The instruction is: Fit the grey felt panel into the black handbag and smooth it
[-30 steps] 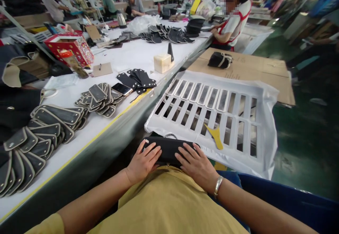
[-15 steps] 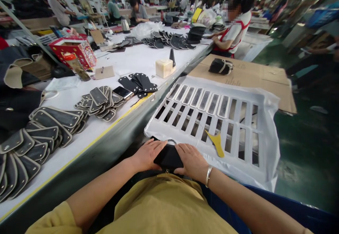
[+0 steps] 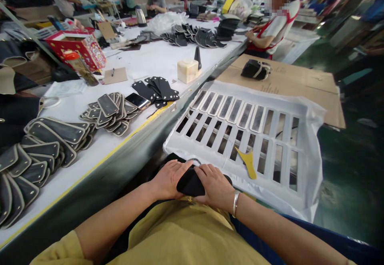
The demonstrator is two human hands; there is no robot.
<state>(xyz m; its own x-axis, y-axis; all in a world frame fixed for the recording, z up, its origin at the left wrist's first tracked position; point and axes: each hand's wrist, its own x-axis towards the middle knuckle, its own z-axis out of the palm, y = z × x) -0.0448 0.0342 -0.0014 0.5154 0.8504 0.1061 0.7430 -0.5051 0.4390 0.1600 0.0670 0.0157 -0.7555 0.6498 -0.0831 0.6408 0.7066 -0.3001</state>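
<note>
As both press down, left hand [image 3: 168, 179] and right hand [image 3: 214, 185] cover black pouch [image 3: 189, 184].

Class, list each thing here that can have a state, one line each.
black piece, bunched, gripped by both hands
left hand, closed on black piece
right hand, closed on black piece
yellow tool, lying flat on slotted tray
slotted tray, far slots filled, near slots open
phone, screen dark
black bundle, tied with pale band

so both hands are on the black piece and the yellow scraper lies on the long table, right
No: left hand and right hand are on the black piece, but the yellow scraper lies on the white slotted rack, not the long table; the head view shows it.
</note>
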